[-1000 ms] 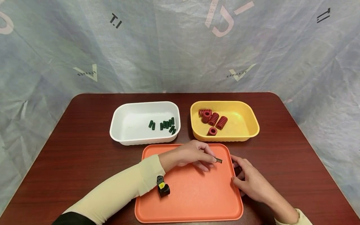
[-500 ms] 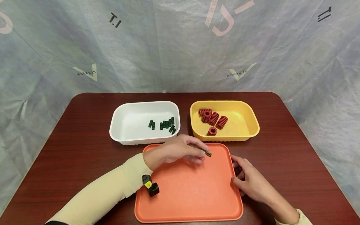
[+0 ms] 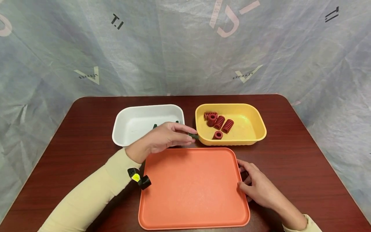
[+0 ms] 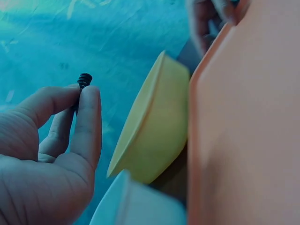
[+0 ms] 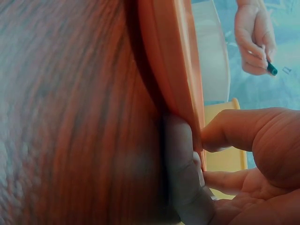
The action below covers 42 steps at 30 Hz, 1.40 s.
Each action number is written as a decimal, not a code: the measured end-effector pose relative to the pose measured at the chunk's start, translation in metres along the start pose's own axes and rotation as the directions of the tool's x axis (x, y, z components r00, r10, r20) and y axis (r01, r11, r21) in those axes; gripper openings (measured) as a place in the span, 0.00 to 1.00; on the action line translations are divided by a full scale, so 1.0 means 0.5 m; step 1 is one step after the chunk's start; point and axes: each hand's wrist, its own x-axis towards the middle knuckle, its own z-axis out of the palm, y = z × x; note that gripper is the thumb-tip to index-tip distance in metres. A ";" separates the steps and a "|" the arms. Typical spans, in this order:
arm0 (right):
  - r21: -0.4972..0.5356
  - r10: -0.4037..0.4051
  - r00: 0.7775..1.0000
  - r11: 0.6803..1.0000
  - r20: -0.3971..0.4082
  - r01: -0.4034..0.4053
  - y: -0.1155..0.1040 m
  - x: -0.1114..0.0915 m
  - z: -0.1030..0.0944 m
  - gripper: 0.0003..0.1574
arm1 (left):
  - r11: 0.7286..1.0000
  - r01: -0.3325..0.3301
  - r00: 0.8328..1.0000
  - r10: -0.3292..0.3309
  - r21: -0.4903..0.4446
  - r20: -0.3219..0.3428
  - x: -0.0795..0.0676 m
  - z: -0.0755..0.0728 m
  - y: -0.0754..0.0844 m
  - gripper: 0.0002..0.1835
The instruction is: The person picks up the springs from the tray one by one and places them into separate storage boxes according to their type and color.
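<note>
Thumb and fingertips of my left hand pinch a small dark green spring, held over the gap between the white bin and the yellow bin. In the left wrist view one end of the spring sticks out past the fingertips. This hand covers most of the green springs lying in the white bin. My right hand grips the right edge of the orange tray. Seen from the right wrist, its thumb lies at the rim and a finger goes beneath the tray.
Several thick red springs lie in the left part of the yellow bin. Both bins stand behind the tray on a dark reddish wooden table. A grey printed curtain hangs behind the table.
Holding the green spring, my left hand has moved back and left, from above the tray to the front of the bins. My right hand has stayed at the tray's edge.
</note>
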 end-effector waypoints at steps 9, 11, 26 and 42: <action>-0.007 0.001 1.000 1.000 0.004 -0.001 -0.001 -0.001 -0.001 0.45 | 0.999 -0.048 0.991 0.048 0.004 -0.129 -0.012 -0.084 0.043 0.23; -0.007 -0.002 1.000 1.000 0.001 0.002 -0.001 -0.002 0.000 0.45 | 0.998 -0.055 0.988 0.056 0.010 -0.146 -0.014 -0.103 0.048 0.24; -0.010 -0.006 1.000 1.000 0.006 0.006 0.001 -0.001 -0.001 0.45 | 0.998 0.046 0.971 -0.036 0.039 -0.234 -0.020 -0.233 0.061 0.16; -0.004 -0.039 0.999 0.999 -0.005 0.039 0.002 -0.001 0.001 0.46 | 0.941 0.304 0.929 -0.257 0.152 -0.267 0.006 -0.304 0.043 0.23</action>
